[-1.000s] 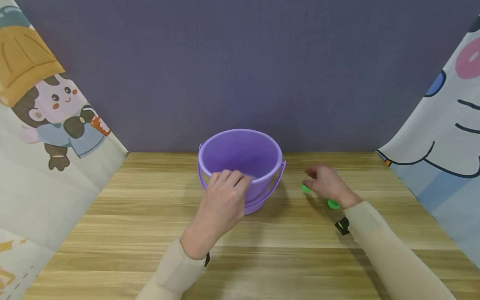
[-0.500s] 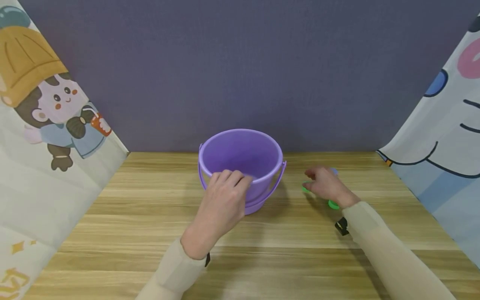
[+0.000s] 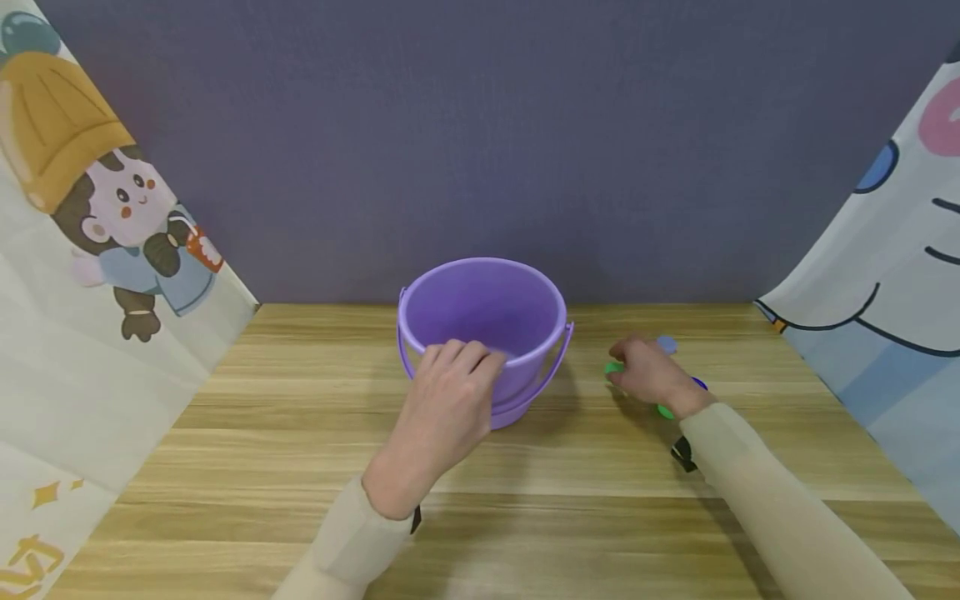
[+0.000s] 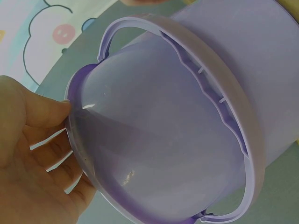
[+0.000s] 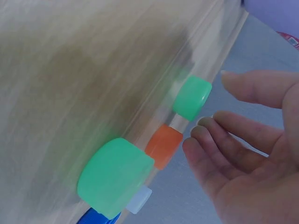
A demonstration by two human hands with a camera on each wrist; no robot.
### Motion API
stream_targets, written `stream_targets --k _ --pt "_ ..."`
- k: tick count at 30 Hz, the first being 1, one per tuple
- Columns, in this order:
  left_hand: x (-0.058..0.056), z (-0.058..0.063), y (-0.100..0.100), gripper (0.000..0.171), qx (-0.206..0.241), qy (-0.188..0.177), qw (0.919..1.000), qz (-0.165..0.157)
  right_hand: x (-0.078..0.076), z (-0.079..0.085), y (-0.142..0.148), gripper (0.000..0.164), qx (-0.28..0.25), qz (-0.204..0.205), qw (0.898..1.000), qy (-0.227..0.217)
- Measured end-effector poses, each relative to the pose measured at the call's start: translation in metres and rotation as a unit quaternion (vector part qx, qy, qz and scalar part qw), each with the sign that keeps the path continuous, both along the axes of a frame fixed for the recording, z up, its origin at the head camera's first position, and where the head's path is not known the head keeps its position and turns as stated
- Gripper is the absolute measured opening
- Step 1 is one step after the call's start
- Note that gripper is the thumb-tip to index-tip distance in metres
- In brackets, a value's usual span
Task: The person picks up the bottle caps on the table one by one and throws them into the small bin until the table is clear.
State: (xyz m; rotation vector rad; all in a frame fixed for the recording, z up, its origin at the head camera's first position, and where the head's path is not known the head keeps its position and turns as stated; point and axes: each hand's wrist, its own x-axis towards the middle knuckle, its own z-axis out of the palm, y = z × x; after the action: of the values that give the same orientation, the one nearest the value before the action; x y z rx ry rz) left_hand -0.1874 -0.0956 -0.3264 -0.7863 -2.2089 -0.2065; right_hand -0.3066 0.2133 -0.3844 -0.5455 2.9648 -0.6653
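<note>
While the left hand (image 3: 446,404) grips the bucket (image 3: 519,380), caps (image 5: 114,177) lie outside.

Blue cap (image 5: 98,217), right-wrist view, lower left: cut by edge. Purple bucket (image 3: 487,304), head-view centre: rim partly hidden by left hand (image 3: 450,404).

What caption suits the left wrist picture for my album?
A left hand grips a purple bucket by its rim.

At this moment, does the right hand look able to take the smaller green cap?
Probably yes: the right hand holds nothing, its thumb and fingers are close to the smaller green cap, and nothing visible blocks the way.
</note>
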Motion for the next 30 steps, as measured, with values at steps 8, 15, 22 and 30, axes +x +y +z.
stream_targets --k 8,15,22,30 --pt "0.0 0.0 0.0 0.026 0.006 0.008 0.9999 -0.006 -0.002 -0.002 0.001 0.047 0.014 0.001 1.0 0.014" --pt "0.001 0.0 0.0 0.026 0.008 0.01 0.9999 -0.007 -0.004 -0.002 0.001 0.045 0.029 0.006 0.999 0.019" --pt "-0.005 0.003 0.004 0.026 0.013 0.009 0.9999 -0.003 -0.015 0.004 0.002 0.031 0.049 0.019 0.998 0.021" --pt "-0.011 0.007 0.009 0.027 0.017 0.005 0.9998 0.005 -0.028 0.009 0.003 0.021 0.079 0.034 0.996 0.033"
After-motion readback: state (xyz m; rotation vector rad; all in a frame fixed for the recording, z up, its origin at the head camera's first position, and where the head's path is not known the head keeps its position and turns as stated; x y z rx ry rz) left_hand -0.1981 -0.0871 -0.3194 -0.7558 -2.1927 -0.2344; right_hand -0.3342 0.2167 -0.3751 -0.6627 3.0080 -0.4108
